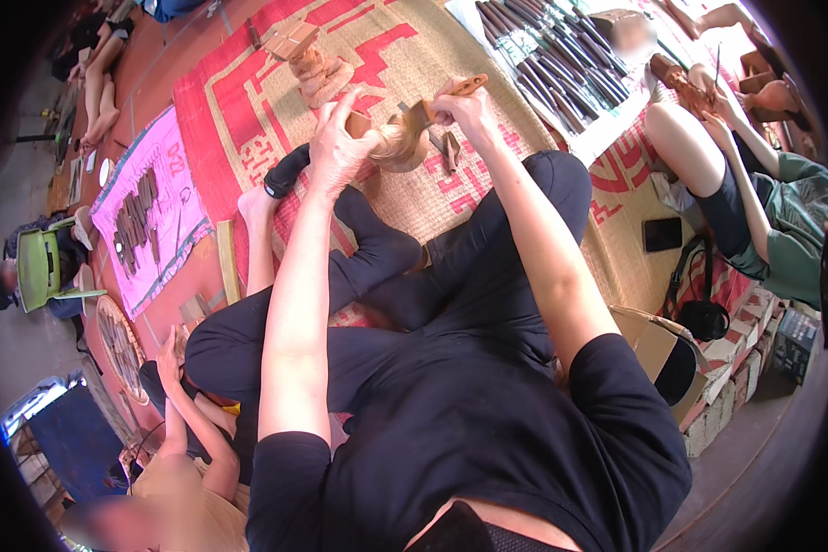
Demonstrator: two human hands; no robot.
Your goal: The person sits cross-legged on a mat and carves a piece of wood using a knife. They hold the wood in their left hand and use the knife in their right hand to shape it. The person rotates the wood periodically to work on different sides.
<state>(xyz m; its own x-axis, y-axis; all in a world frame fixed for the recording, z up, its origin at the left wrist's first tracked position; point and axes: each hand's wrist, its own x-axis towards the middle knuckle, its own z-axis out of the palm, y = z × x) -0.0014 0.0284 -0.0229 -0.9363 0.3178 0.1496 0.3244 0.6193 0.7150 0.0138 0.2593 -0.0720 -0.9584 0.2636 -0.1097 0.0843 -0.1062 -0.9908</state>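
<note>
My left hand point(340, 143) is closed around a pale, rounded, carved wooden piece point(399, 147), held above the mat before my crossed legs. In my right hand point(467, 115) is a flat brush with a wooden handle point(470, 85) that has a hole near its end. The brush head meets the wooden piece; motion blurs where they touch. Just past my left hand stands a carved wooden figure point(320, 78) with a flat, block-like top. Below my right hand, a small brown wooden object point(451, 152) lies on the mat; its kind is unclear.
Many dark-handled carving tools point(561, 69) lie in rows at the upper right. More tools point(138, 216) rest on a pink cloth point(179, 147) at left. A co-worker at right handles carved wood point(679, 85); another sits lower left. A phone point(662, 235) and cardboard box point(653, 345) are right.
</note>
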